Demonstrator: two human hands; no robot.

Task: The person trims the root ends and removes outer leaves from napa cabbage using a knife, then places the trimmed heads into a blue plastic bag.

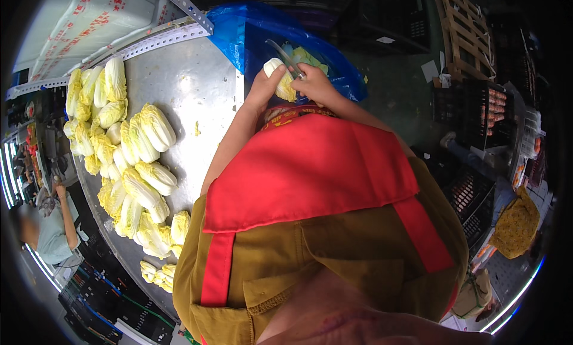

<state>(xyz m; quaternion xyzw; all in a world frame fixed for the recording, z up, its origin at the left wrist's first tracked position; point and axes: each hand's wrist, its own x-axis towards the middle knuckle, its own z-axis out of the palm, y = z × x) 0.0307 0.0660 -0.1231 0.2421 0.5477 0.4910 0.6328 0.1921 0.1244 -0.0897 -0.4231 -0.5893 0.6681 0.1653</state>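
My left hand [267, 83] grips a small napa cabbage [284, 86], its white base pointing up and away from me. In my right hand [315, 83] is a knife [286, 56] with a long, slightly curved blade, held close beside the cabbage. Both hands are over a large blue plastic bag [264, 23], spread wide at the end of the metal table. Pale green leaf trimmings [309, 58] lie inside the bag. To my left, many napa cabbages [145, 184] are heaped along the far side of the metal table [197, 85].
A perforated metal post [188, 7] rises at the table corner near the bag. Wooden pallets [465, 32] and black crates [476, 206] stand to the right. One person [56, 228] is beyond the table at left; another in a yellow patterned top [517, 224] is at right.
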